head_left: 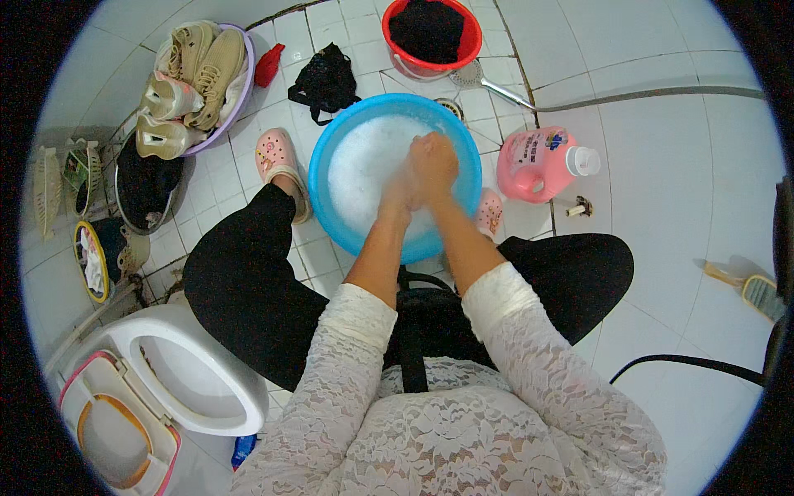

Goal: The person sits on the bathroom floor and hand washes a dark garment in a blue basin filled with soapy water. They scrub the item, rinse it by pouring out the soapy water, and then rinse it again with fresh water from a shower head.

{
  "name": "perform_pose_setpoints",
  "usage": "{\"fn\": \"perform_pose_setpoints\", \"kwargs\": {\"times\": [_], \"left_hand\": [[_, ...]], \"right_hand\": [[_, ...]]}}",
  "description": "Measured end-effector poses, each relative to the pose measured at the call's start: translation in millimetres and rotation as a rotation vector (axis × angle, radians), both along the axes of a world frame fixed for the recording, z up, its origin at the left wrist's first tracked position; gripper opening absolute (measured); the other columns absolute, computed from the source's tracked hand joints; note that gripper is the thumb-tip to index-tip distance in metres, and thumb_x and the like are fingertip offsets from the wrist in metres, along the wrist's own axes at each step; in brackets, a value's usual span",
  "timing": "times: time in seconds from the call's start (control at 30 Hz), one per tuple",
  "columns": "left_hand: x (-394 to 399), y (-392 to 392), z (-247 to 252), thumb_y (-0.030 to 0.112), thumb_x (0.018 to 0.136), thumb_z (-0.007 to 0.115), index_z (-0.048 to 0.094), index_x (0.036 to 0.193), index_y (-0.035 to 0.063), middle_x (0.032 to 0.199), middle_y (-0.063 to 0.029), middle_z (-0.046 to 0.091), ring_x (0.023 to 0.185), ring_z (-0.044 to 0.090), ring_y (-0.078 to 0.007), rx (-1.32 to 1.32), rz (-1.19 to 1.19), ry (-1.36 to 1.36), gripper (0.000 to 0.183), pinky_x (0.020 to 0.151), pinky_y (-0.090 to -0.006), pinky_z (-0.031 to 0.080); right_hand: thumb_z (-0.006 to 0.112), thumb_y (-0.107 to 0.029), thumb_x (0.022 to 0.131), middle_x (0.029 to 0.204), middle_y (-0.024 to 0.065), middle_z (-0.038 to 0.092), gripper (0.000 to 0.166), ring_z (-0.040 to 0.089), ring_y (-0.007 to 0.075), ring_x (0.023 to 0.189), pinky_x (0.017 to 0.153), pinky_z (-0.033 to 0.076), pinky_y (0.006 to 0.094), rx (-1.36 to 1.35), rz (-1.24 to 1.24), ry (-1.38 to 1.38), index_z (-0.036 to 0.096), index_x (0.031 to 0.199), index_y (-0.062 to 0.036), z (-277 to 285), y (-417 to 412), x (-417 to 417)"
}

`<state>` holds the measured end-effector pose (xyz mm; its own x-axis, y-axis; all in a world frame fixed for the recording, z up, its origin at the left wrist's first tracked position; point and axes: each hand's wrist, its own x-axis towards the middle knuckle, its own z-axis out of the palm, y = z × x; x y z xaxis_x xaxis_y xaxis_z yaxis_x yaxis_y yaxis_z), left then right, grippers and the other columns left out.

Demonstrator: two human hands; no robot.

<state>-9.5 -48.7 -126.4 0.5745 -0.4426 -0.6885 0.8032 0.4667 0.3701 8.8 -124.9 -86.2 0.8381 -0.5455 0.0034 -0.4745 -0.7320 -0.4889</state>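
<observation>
A blue plastic basin [322, 204] stands on the floor between my feet, full of thick white suds [366, 155]. Both hands are together over its right half. My right hand [439, 162] is curled like a fist, with foam on the knuckles. Close against it on the left, my left hand [402, 186] is blurred. Whether cloth or anything else lies between the hands is hidden. Beside the basin, on the right, is a pink detergent bottle [527, 164] with a white cap; its label bears writing.
Beyond the basin are a red bucket [397, 53] holding dark cloth [428, 31], a shower head [468, 75], a floor drain [451, 108] and a black garment [325, 80]. Shoes [217, 74] fill a purple basin [248, 80] at left. A toilet [248, 397] stands near-left.
</observation>
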Motion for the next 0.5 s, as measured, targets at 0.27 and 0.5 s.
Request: {"fn": "perform_pose_setpoints", "kwargs": {"times": [0.27, 0.5], "left_hand": [[-13.3, 27.3, -52.6, 0.037, 0.091, 0.049, 0.054, 0.109, 0.0055, 0.091, -0.0086, 0.061, 0.081, 0.058, -0.0221, -0.390, 0.209, 0.101, 0.036, 0.074, -0.0368, 0.048], [32.1, 53.7, -55.5, 0.036, 0.090, 0.051, 0.055, 0.113, 0.0101, 0.109, -0.0038, 0.058, 0.086, 0.053, -0.0131, 0.373, 0.229, 0.039, 0.035, 0.073, -0.0267, 0.040]], "right_hand": [[0.054, -0.029, 0.078, 0.078, 0.0154, 0.058, 0.023, 0.057, 0.0363, 0.073, 0.065, 0.045, 0.0468, 0.239, 0.001, -0.034, 0.060, 0.076, -0.0067, -10.1, 48.7, -25.1], [0.054, -0.026, 0.085, 0.089, 0.0126, 0.063, 0.022, 0.059, 0.0302, 0.076, 0.069, 0.046, 0.0386, 0.156, 0.057, -0.069, 0.064, 0.086, -0.0062, -112.3, -67.2, -6.8]]}}
